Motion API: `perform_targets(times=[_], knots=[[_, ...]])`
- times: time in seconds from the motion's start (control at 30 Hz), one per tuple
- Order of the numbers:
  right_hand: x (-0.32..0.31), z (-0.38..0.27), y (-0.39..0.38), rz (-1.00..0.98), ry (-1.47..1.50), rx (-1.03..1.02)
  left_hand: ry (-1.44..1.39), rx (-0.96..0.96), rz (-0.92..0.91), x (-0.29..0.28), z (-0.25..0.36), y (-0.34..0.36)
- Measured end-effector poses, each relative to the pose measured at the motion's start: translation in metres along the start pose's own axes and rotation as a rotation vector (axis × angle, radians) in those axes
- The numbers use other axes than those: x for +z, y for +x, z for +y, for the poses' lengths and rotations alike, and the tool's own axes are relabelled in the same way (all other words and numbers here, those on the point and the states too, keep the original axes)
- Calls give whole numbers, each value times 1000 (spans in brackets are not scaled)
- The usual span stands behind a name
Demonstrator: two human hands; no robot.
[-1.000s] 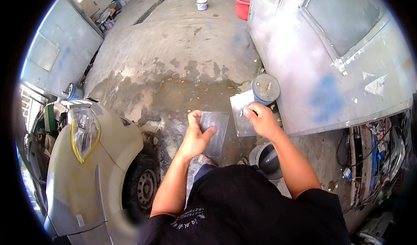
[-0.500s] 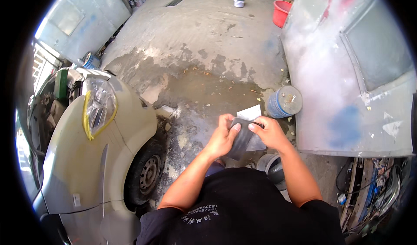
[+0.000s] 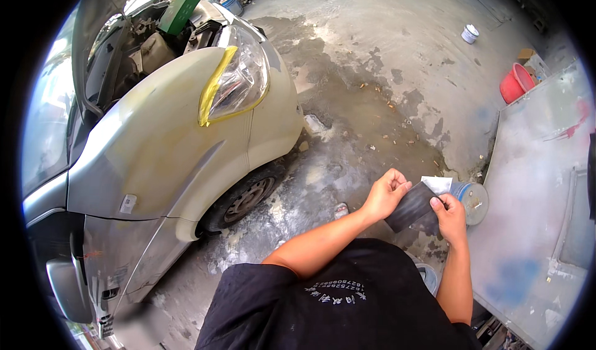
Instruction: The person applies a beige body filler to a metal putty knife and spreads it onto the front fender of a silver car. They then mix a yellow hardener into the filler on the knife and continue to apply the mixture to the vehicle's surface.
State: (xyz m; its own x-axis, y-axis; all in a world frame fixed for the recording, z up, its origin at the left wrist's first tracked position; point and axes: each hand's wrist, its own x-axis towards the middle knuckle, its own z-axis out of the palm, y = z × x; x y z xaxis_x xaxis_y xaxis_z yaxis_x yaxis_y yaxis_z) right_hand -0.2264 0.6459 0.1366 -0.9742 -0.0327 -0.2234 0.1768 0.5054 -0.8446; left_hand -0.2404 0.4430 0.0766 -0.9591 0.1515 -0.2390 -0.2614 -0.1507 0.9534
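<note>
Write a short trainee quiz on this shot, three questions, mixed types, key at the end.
1. True or false: the left hand and the right hand both hold the dark sheet.

2. What colour is the tape that runs along the edge of the headlight?
A) Red
B) Yellow
C) Blue

3. Fill in: the car stands on the ____ side of the picture.

Key: 1. True; 2. B; 3. left.
</note>
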Motion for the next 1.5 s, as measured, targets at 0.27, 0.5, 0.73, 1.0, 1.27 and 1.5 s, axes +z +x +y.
perform_targets(times=[0.27, 0.5, 0.73, 1.0, 1.27, 1.5], knots=[[2, 3, 42, -56, -43, -55, 3, -64, 68, 4, 2, 23], [-33, 18, 102, -274, -73, -225, 400, -13, -37, 24, 19, 49], [-85, 26, 166, -512, -153, -355, 570, 53, 146, 89, 35, 82], [-112, 42, 199, -595, -125, -452, 450, -97, 724, 86, 47, 75], [-99, -2, 198, -805, -222, -631, 437, -42, 651, 71, 54, 66], [-72, -39, 187, -943, -384, -800, 332, 162, 385, 67, 53, 66]])
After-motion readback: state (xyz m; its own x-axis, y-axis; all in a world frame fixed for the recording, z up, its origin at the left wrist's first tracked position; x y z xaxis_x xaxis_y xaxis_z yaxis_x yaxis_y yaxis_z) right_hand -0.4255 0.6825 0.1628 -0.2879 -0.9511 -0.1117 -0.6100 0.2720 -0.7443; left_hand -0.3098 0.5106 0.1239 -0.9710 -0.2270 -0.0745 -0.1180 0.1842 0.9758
